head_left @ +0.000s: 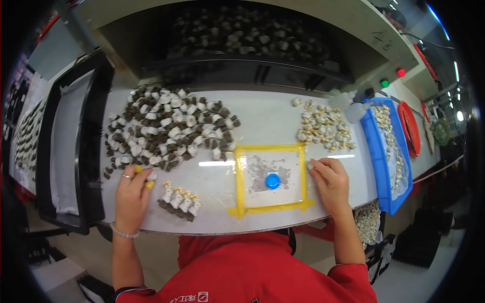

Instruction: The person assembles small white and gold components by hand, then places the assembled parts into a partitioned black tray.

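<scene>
Pinching: L hand (132, 191), white pc. (152, 176) btwn fingertips (yellow cots (149, 185)); R hand (332, 184), sm. pale bit (310, 165) likewise.

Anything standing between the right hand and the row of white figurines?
Yes: the round blue item on the yellow-taped square stands about on the straight line from the right hand to the figurines.

Marks noted: white lettering (186, 297) beside a small white square emblem (203, 296), left front of my red shirt (252, 262); dark handwritten characters (381, 40) on the pale shelf (353, 28), above the bench's (268, 118) far right corner.
</scene>
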Motion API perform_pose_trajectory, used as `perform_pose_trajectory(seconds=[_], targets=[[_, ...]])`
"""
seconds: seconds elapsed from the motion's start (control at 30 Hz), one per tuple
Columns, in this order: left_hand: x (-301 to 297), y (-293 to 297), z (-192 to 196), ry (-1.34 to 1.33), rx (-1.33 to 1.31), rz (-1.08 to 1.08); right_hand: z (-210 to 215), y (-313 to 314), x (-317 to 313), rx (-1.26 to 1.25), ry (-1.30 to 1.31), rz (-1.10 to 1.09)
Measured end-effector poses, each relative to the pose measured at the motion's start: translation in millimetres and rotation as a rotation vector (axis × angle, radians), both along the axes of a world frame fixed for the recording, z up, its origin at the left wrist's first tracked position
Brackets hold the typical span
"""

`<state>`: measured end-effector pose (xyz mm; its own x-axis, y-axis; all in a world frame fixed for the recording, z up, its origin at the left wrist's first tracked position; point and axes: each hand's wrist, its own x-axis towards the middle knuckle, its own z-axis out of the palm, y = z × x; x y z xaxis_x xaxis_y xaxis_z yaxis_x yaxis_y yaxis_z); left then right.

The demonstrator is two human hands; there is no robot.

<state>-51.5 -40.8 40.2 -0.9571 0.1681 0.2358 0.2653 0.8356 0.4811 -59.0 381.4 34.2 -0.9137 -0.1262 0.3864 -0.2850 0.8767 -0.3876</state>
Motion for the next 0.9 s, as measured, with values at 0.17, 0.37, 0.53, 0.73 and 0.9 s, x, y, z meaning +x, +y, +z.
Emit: perform_pose_trajectory(seconds=[0.17, 0.37, 0.53, 0.73, 0.9], targets=[[-3, 2, 1, -0.006, -0.035, 0.002, 13, -21, 1, -0.174, -0.118, 0.161], [-2, -8, 1, -0.107, 0.01, 0.023, 27, -48, -10, 0.022, -0.097, 0.415], [10, -7, -5, 0.029, 0.645, 0.171, 29, -56, -14, 0.191, -0.072, 0.452], [31, 50, -2, -0.16, 1.238, 0.061, 30, -57, -15, 0.242, -0.113, 0.461], [41, 103, 7, -0.433, 1.413, -0.056, 28, -51, -6, -0.12, -0.239, 0.362]])
